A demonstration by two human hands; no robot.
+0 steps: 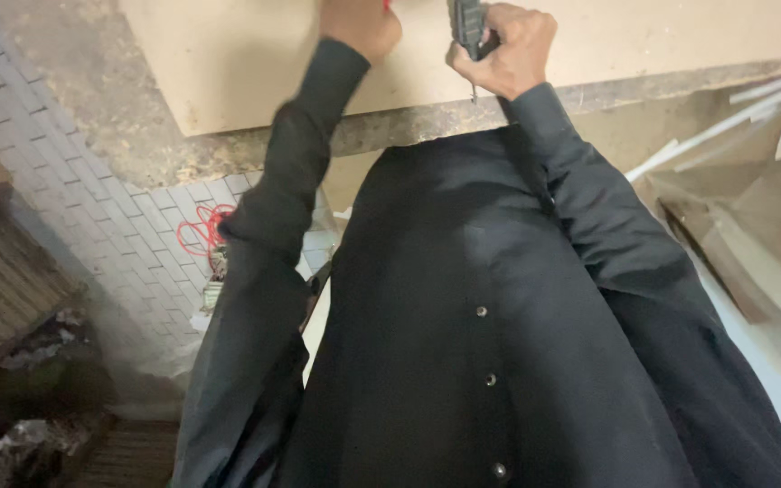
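I look down my own black buttoned shirt. Both arms reach up to a pale fibreboard panel (228, 63) lying on a worktop (92, 117) at the top of the head view. My right hand (508, 50) is closed around a dark tool (467, 27) whose thin metal tip points down past the panel's edge. My left hand (361, 27) rests on the panel with fingers curled; a small bit of red shows by it at the frame's top edge, and what it holds is cut off.
A grey brick-patterned floor (128, 226) lies below the worktop, with a red cord (205, 226) coiled on it. Stacked boards and white strips (743, 217) lean at the right. Dark debris and a slatted panel (2, 280) fill the lower left.
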